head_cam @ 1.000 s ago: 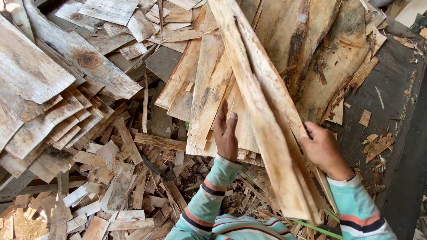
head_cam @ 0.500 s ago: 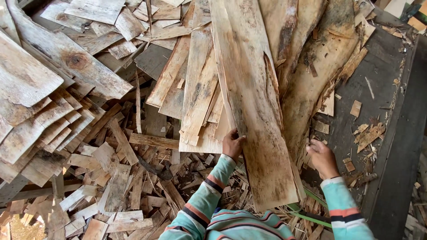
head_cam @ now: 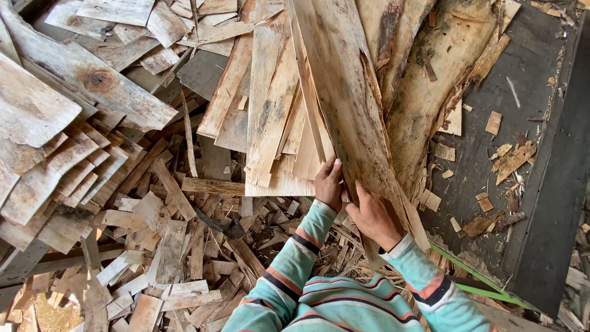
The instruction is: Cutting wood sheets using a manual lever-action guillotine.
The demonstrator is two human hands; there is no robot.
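A long thin wood sheet (head_cam: 350,117) is being held at its lower end, slanting up and away over a heap of wood scraps (head_cam: 153,246), seemingly so that it is kept apart from the other sheets beneath. It is being pinched at its left edge by the left hand (head_cam: 329,184), while the right hand (head_cam: 376,218) is being pressed against its face with fingers curled around the edge. The sheet is looking pale, rough-grained, dark-streaked and splintered along its edges.
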